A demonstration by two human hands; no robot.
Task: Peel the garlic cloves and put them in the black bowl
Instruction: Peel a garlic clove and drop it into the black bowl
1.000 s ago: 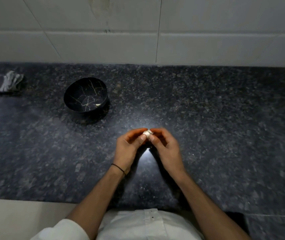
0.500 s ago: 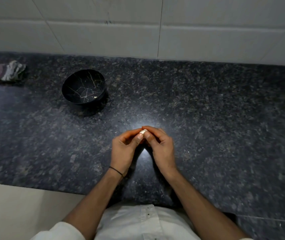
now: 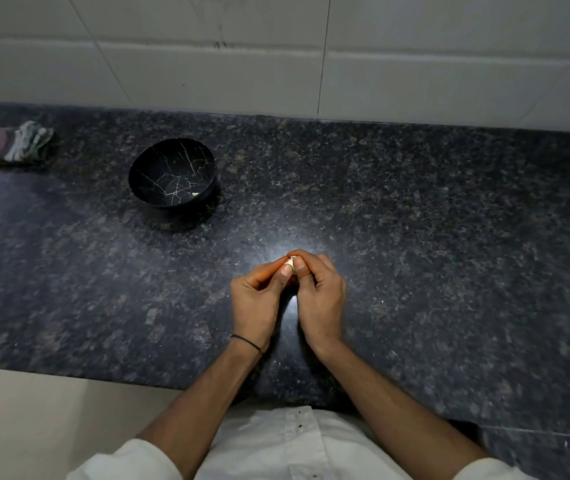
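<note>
While the black bowl [image 3: 172,173] sits apart, left hand [image 3: 257,299] and right hand [image 3: 319,299] pinch one garlic clove [image 3: 290,261] between curled fingers [image 3: 285,270] above the worktop [image 3: 449,254].

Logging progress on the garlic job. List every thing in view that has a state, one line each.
garlic clove: pinched between both hands' fingertips, mostly hidden; peeled or not, cannot tell.
left hand: pinches the clove.
right hand: pinches the clove.
black bowl: upright on the counter, apart from the hands.
small pale piece: lying inside the bowl.
cloth: bunched, far left, untouched.
</note>
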